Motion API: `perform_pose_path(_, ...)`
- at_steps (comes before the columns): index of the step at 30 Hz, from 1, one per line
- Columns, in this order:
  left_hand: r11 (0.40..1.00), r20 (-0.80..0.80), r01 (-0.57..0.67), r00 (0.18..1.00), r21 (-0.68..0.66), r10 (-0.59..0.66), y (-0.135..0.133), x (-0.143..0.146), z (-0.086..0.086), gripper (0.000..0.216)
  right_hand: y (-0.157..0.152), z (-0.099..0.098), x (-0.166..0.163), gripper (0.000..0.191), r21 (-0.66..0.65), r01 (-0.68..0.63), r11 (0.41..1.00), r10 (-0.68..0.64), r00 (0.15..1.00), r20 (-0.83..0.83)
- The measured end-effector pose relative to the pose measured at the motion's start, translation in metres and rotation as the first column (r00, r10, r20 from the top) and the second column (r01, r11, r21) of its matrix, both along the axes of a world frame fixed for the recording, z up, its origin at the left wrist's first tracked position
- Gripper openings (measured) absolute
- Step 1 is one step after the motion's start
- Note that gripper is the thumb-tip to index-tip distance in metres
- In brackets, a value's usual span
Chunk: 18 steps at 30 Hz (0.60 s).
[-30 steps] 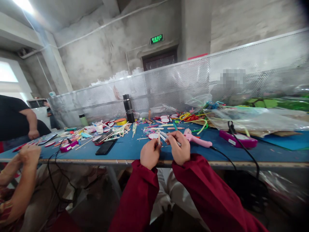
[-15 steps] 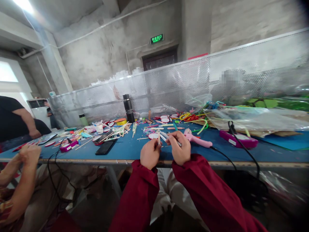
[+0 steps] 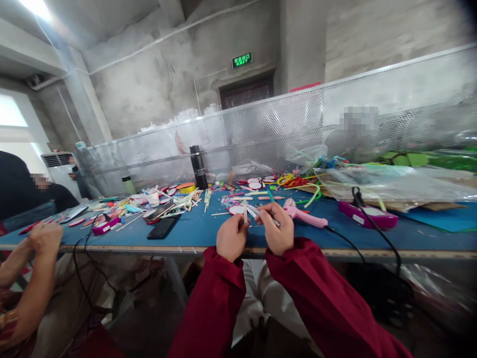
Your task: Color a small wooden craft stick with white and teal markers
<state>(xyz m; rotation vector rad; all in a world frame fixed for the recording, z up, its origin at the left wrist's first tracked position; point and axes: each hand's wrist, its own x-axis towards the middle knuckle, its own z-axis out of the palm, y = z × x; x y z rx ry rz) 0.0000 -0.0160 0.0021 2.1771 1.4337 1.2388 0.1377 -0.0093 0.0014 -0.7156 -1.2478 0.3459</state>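
Observation:
Both my hands meet over the front edge of the blue table [image 3: 194, 231]. My left hand [image 3: 231, 237] is closed, pinching a thin wooden stick [image 3: 245, 213] that stands upright. My right hand [image 3: 277, 229] is closed on a slim grey pen-like rod [image 3: 257, 211] pointing left towards the stick. A pink glue gun [image 3: 303, 214] lies just behind my right hand with its black cord running off the table edge. Both sleeves are dark red.
Loose sticks, round discs and coloured pipe cleaners litter the table. A black phone [image 3: 163, 226], a black flask [image 3: 198, 166], a second pink glue gun [image 3: 367, 215] and plastic bags [image 3: 387, 181] lie about. A perforated metal screen backs the table. Another person's hands [image 3: 44, 237] work at left.
My hands have barely moved. The person in black at the far left has dropped lower and drawn back out of view.

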Motion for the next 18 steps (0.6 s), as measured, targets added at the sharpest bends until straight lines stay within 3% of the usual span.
perform_pose_path(7,1.0,0.002,-0.004,1.0,-0.005,0.004,0.0,-0.0003,0.0002,0.012,0.0026,-0.0027,0.0003,0.011,0.006,0.056,0.998,-0.056,0.998,-0.024)
perform_pose_path(18,1.0,-0.002,-0.013,1.0,-0.001,0.013,0.0001,-0.0001,-0.0002,0.012,0.0019,-0.0017,-0.0002,0.011,-0.009,0.041,0.999,-0.041,0.999,-0.023)
